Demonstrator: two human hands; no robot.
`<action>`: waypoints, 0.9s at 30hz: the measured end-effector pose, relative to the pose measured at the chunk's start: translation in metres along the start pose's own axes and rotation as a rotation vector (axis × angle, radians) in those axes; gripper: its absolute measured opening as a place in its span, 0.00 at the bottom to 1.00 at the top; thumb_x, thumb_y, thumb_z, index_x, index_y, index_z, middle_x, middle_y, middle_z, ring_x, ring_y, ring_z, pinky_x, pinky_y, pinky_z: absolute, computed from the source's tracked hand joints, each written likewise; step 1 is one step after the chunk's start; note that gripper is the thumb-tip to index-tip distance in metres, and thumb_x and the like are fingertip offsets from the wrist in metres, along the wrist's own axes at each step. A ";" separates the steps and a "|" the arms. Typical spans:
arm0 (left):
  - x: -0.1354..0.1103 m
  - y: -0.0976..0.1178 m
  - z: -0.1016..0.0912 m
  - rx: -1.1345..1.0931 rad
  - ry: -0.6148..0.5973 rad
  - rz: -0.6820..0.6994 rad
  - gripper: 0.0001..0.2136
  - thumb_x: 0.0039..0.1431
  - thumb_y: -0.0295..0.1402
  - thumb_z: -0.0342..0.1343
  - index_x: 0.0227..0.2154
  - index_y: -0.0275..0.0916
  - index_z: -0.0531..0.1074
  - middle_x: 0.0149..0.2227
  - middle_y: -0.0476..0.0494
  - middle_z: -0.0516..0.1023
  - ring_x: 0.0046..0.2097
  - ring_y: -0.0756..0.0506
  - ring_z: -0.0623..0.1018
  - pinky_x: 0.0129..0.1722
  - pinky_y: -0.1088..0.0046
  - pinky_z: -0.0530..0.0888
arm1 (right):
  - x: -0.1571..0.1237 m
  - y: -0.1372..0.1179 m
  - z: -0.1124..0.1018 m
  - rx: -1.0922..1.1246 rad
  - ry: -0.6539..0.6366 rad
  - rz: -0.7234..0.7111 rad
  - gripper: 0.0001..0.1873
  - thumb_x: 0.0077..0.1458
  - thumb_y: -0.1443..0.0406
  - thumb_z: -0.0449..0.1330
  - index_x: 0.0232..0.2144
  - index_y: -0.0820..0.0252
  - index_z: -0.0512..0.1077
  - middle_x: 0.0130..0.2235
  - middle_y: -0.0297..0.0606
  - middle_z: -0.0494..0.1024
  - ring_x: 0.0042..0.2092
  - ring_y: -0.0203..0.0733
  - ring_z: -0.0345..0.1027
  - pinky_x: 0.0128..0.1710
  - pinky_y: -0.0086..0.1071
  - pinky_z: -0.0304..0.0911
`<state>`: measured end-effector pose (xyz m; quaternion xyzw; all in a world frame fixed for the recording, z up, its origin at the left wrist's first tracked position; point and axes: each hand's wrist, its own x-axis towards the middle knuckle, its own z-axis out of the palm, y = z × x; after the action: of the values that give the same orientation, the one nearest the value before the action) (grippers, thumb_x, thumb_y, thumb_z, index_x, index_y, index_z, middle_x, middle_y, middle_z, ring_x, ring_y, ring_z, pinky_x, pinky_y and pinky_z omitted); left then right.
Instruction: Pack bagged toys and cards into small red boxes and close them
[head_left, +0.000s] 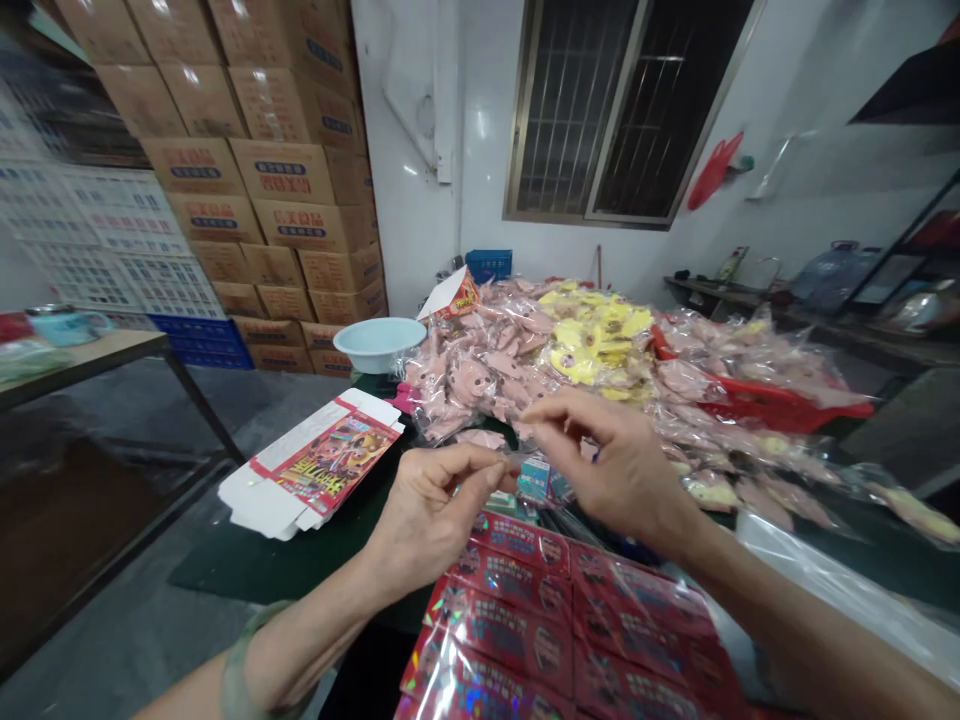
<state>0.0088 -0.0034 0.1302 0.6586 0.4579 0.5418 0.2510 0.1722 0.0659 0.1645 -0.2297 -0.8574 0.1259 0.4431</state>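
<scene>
At the green-topped work table (247, 565), the left hand (431, 510) grips a strip of clear film (511, 459) between thumb and fingers, just above about eight red foil packs (501, 640). The right hand (619, 462) is half-curled beside the film; whether it grasps it, I cannot tell. Beyond lie one flattened printed carton (322, 465), one white basin (379, 343), one heap of bagged pink pieces (487, 375) and one red basket (757, 407).

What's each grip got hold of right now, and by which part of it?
The left hand seems to pinch the edge of a thin clear plastic piece between thumb and fingertips. The right hand is curled right beside it; whether it holds the piece too cannot be told.
</scene>
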 end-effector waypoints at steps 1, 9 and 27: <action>0.001 0.001 0.000 0.016 -0.006 0.008 0.07 0.57 0.29 0.53 0.29 0.35 0.77 0.26 0.47 0.79 0.29 0.51 0.76 0.30 0.78 0.70 | -0.003 -0.005 0.001 -0.080 -0.044 -0.091 0.07 0.53 0.70 0.54 0.29 0.65 0.72 0.25 0.36 0.71 0.28 0.35 0.62 0.28 0.29 0.57; 0.005 0.003 0.001 0.116 -0.048 0.064 0.09 0.57 0.27 0.52 0.23 0.34 0.74 0.19 0.53 0.71 0.22 0.55 0.66 0.22 0.82 0.63 | -0.007 -0.016 0.004 -0.443 -0.171 -0.332 0.15 0.57 0.72 0.49 0.24 0.65 0.72 0.24 0.40 0.72 0.28 0.38 0.61 0.28 0.32 0.53; 0.000 0.005 0.005 0.236 -0.010 0.194 0.08 0.57 0.25 0.51 0.25 0.35 0.74 0.19 0.53 0.70 0.20 0.55 0.65 0.20 0.80 0.62 | -0.006 -0.006 0.012 -0.291 -0.165 -0.153 0.09 0.51 0.73 0.48 0.22 0.61 0.64 0.23 0.34 0.66 0.26 0.34 0.56 0.26 0.30 0.49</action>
<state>0.0147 -0.0044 0.1330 0.7274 0.4514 0.5025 0.1209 0.1640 0.0573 0.1558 -0.2142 -0.9150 -0.0152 0.3416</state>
